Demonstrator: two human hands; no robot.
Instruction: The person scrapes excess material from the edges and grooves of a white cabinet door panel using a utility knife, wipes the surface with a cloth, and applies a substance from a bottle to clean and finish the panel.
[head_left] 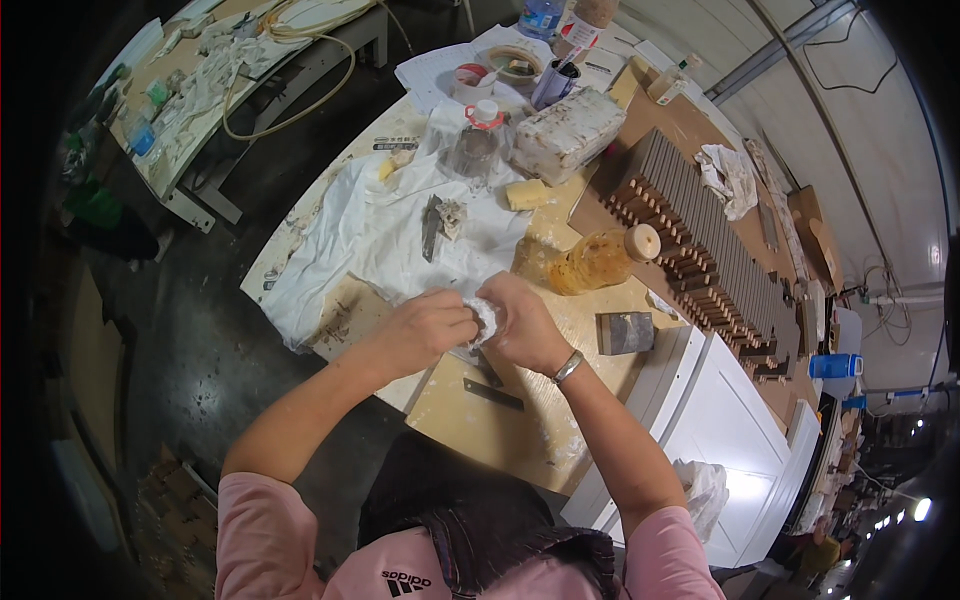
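Both forearms enter from the lower edge and meet over the near part of the bench. Left hand (428,330) is curled, fingers closed on a small white rag (487,318); right hand (525,325) is also clenched on the same rag from the other side, a metal bracelet (568,367) at its wrist. The rag sits between the two hands, just above the plywood board (500,430).

Count: one amber plastic bottle (600,258) lying on its side; one clear bottle with a red-and-white cap (478,145); one dark sanding block (626,333); one flat metal blade (492,394) on the board below the hands; two tape rolls (490,72).

Surface: cluttered workbench, large white cloth (370,235) spread at left, row of dowelled wooden slats (700,260) at right, white panel (730,430) at the near right corner. Room: workshop, dark concrete floor (200,340), second bench (220,70) behind.
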